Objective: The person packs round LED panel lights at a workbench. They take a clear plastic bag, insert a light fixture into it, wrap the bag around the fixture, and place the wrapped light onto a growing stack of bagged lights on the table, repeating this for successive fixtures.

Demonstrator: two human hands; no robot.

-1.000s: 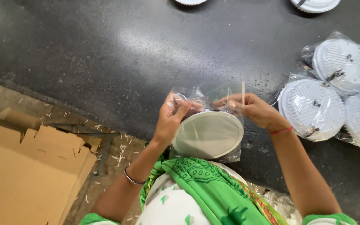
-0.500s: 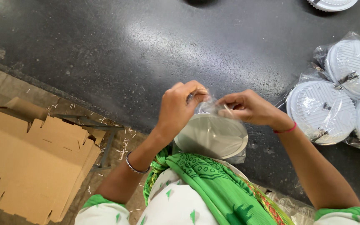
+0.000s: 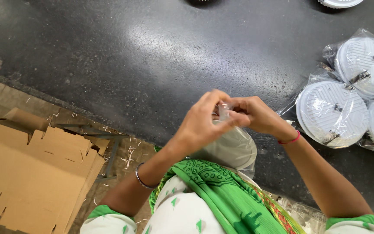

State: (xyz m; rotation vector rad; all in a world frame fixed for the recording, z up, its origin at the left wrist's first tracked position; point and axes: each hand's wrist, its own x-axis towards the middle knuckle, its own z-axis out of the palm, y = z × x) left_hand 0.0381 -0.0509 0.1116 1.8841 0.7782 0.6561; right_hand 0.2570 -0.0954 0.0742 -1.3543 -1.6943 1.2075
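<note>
Head view looks straight down at my two hands over a dark speckled counter [image 3: 152,52]; my left hand [image 3: 202,125] and my right hand [image 3: 252,113] meet at the centre, both with fingers curled tight, pinching the gathered neck of a clear plastic bag [image 3: 224,112] between thumbs and fingertips; inside that bag sits a round white disc [image 3: 234,149], lying nearly flat just below my hands toward six o'clock, its broad face turned up toward me and the bag's neck pointing up toward twelve o'clock; being round, it shows no long axis that I can tell; at three o'clock lie more bagged white discs [image 3: 332,113], ribbed faces up with small metal clips, one overlapping the next, well apart from my hands; at eight o'clock a flattened brown cardboard box [image 3: 31,169] with notched flaps lies on the floor; my green scarf [image 3: 221,195] hangs at six o'clock.
</note>
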